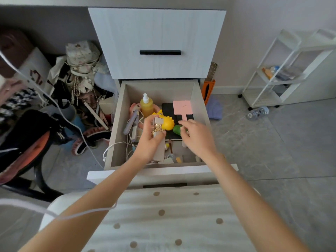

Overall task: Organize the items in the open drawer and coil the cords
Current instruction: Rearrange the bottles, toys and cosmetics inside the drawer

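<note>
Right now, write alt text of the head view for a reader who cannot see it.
Over an open drawer, the left hand grips a beige-and-gold object while the open right hand reaches toward a green object. Inside lie a yellow spray bottle, yellow dinosaur toy, pink mirror and white cords.

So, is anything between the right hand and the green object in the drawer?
Nothing visible does. The right hand hovers at the green object, fingertips over its edge. The yellow toy sits to its left and the pink mirror behind, neither in between.
</note>
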Available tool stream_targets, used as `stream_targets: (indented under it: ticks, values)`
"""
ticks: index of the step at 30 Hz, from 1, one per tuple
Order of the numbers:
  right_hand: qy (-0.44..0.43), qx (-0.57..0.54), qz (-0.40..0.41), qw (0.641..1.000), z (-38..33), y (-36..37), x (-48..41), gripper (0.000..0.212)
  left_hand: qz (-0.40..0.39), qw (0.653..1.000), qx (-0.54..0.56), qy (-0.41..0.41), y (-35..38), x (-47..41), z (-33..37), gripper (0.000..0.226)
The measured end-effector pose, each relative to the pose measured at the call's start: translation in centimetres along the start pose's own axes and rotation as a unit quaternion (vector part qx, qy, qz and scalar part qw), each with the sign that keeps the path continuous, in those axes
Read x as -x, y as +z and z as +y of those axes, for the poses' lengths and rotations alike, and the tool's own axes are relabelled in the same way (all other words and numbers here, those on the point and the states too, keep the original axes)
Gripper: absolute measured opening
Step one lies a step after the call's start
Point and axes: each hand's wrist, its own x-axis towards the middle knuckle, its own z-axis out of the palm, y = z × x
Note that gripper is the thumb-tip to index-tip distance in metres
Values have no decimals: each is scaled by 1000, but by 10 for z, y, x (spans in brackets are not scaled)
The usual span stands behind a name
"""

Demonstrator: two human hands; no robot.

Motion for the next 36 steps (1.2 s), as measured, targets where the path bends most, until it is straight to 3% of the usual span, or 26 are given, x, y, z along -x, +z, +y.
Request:
stream_targets:
  ticks: [4, 9, 12, 15, 19, 25, 29, 31, 36]
  values:
    - [5, 63, -51, 997, 23, 9, -9, 27, 92, 993, 35, -66, -8, -59, 11, 48]
    - [-19, 59, -82, 995, 17, 32, -31, 27, 151, 973, -90, -148, -24, -140, -15, 53]
    - [-38, 83, -70, 993, 13, 46, -57, 36, 170, 968, -140, -118, -31, -155, -36, 56]
    - [1, 125, -123, 984, 14, 66, -83, 56, 148, 974, -154, -73, -30, -152, -50, 50]
    - [61, 127, -174, 974, 20, 95, -112, 69, 182, 971, -147, -47, -29, -157, -66, 54]
    - [63, 113, -116, 985, 27, 95, -123, 48, 170, 966, -193, 13, -32, -160, -74, 51]
    - [110, 77, 25, 991, 33, 67, -128, 43, 137, 928, -341, 66, -37, -157, -77, 46]
    - [133, 50, 66, 988, 36, 60, -128, 43, 129, 924, -355, 63, -34, -159, -80, 42]
    - [143, 17, 42, 989, 38, 59, -127, 43, 122, 916, -377, 70, -25, -167, -92, 30]
